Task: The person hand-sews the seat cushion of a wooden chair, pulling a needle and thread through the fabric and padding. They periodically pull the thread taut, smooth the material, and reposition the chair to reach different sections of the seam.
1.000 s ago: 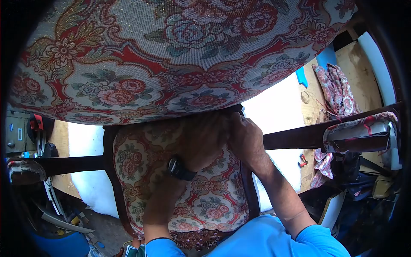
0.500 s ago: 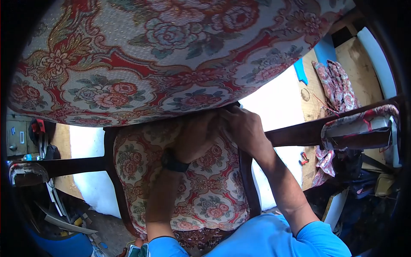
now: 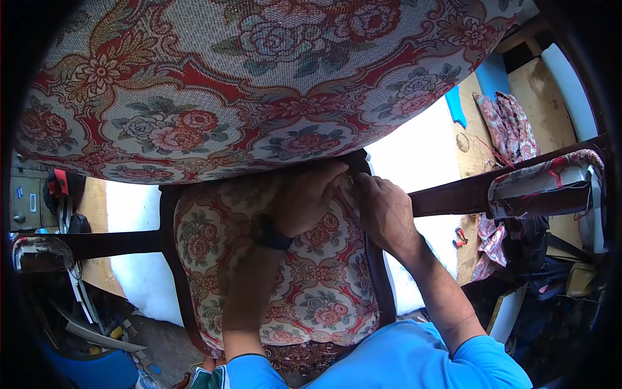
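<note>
Both angle inward over upholstery (image 3: 317,275), left hand (image 3: 304,200) nearly meeting right hand (image 3: 389,214), grip unclear.

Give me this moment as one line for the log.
Left hand: over upper floral panel | right hand: beside left, at panel's edge | dark frame: along panel's sides | grips: unclear

A lone head-worn view — facing forward and down, wide-angled, near above the floral upholstery (image 3: 317,275).
</note>
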`<state>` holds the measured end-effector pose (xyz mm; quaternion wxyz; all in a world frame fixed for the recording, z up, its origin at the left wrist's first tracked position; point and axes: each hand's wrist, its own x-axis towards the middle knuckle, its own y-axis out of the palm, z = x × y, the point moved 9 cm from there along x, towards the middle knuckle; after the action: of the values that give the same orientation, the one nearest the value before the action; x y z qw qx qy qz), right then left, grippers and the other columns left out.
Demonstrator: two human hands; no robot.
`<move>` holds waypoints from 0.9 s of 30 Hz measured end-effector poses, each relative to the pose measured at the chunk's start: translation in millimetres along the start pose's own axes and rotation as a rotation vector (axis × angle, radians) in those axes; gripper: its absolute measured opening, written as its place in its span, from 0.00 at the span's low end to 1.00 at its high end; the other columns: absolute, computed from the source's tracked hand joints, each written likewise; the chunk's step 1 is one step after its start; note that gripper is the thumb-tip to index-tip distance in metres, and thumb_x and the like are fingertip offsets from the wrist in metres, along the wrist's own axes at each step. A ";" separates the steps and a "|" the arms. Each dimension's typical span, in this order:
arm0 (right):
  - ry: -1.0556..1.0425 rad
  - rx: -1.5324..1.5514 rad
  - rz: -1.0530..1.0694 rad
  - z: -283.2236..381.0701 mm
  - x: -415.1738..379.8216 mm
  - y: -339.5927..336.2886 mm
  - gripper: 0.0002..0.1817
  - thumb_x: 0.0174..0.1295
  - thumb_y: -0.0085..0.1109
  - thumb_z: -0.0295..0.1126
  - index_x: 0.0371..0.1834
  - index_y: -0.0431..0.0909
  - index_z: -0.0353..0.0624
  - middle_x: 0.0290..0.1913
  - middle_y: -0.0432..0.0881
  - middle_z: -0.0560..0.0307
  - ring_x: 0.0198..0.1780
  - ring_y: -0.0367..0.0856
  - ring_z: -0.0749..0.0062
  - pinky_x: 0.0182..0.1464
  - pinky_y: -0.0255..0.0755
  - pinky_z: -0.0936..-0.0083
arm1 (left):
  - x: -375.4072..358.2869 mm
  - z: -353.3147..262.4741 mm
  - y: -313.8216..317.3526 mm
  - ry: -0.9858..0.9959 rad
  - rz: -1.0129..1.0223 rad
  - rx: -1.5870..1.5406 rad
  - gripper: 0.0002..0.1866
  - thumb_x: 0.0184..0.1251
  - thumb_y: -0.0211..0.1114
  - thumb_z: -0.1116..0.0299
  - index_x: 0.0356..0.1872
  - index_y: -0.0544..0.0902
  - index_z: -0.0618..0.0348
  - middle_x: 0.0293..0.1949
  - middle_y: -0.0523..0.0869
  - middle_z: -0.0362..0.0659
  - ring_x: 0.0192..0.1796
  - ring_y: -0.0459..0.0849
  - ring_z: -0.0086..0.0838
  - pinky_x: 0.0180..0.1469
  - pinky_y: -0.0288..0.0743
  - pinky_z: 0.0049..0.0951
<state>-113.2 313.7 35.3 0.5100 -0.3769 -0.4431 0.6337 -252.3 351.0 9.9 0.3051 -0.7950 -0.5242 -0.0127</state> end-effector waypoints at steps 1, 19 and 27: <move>0.052 0.049 0.038 -5.1 1.4 5.5 0.14 0.75 0.59 0.33 0.58 0.79 0.37 0.45 0.88 0.40 0.46 0.90 0.41 0.47 0.82 0.49 | -0.8 0.3 3.7 -0.010 0.025 0.046 0.15 0.77 0.64 0.76 0.61 0.86 0.60 0.53 0.92 0.55 0.53 0.92 0.50 0.56 0.85 0.45; -0.103 0.214 -0.175 28.4 -48.0 -30.1 0.21 0.74 0.61 0.21 0.68 0.73 0.34 0.50 0.86 0.38 0.48 0.90 0.44 0.48 0.85 0.58 | 18.7 -18.1 19.7 0.198 0.222 -0.086 0.08 0.74 0.70 0.74 0.50 0.90 0.61 0.48 0.90 0.47 0.53 0.90 0.42 0.58 0.83 0.42; -0.001 0.564 0.026 9.5 -108.0 2.5 0.26 0.71 0.65 0.20 0.71 0.72 0.31 0.59 0.81 0.38 0.56 0.88 0.48 0.55 0.84 0.59 | 35.4 -39.2 44.3 0.351 0.621 0.206 0.05 0.73 0.70 0.73 0.44 0.91 0.61 0.47 0.90 0.45 0.56 0.88 0.40 0.63 0.82 0.40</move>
<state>-101.6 205.9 38.7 0.5862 -0.2253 -0.2445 0.7388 -187.5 349.0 33.0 0.4582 -0.8669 -0.1960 -0.0029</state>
